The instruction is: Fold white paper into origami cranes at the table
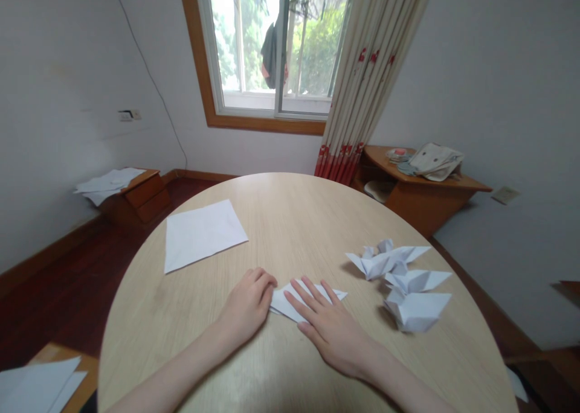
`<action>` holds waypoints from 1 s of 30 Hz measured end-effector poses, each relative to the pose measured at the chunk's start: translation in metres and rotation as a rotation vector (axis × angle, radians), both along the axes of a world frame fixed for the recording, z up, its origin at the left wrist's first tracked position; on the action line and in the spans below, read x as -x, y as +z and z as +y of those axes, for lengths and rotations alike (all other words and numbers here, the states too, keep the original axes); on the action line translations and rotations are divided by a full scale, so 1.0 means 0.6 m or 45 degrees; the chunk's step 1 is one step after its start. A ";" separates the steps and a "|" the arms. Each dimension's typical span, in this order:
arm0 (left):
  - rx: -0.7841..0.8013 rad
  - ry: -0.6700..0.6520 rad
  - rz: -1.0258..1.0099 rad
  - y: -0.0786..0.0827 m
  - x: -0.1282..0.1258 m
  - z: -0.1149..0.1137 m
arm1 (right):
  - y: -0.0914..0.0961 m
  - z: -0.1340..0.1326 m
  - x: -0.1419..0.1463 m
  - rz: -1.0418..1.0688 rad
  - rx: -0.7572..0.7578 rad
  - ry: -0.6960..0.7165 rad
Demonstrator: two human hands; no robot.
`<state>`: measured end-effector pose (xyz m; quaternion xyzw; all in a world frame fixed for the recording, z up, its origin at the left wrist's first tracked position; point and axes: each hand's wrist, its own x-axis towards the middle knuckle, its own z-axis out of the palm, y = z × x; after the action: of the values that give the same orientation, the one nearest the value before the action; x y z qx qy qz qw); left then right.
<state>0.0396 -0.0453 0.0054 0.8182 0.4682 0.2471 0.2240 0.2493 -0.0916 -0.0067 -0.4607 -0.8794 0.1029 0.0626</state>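
A folded sheet of white paper [290, 309] lies on the round wooden table [290, 220], its pointed end toward the right. My right hand [324, 316] rests flat on top of it with the fingers spread. At the paper's left end, my left hand [249, 298] has its fingers curled closed around the edge; the fingertips are partly hidden. Off to the right stand several folded white paper birds [417, 310], close together. A flat white paper sheet [203, 235] lies at the table's left side.
Behind the table are a window [276, 51] and a long curtain [362, 75]. A corner desk [435, 186] with a bag on it stands at the right. On the left, a small cabinet [145, 195] carries papers. More white sheets [40, 386] lie at the lower left.
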 end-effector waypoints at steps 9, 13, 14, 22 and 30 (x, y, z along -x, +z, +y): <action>-0.236 -0.193 0.122 -0.012 -0.006 -0.015 | -0.018 0.001 0.003 0.049 -0.094 -0.062; -0.281 -0.301 0.060 -0.019 -0.006 -0.012 | -0.018 0.003 0.001 0.107 -0.011 -0.107; -0.275 -0.337 0.042 -0.020 -0.006 -0.011 | -0.018 0.004 -0.001 0.135 0.004 -0.103; -0.205 -0.514 0.041 -0.027 -0.005 -0.012 | -0.021 0.013 -0.020 0.354 -0.100 0.039; -0.250 -0.505 0.166 -0.023 -0.005 -0.010 | -0.010 0.013 -0.020 0.301 -0.464 0.133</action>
<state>0.0428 -0.0511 -0.0082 0.9263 0.2855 0.1893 0.1568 0.2611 -0.0839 -0.0128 -0.3802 -0.8927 -0.0013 0.2419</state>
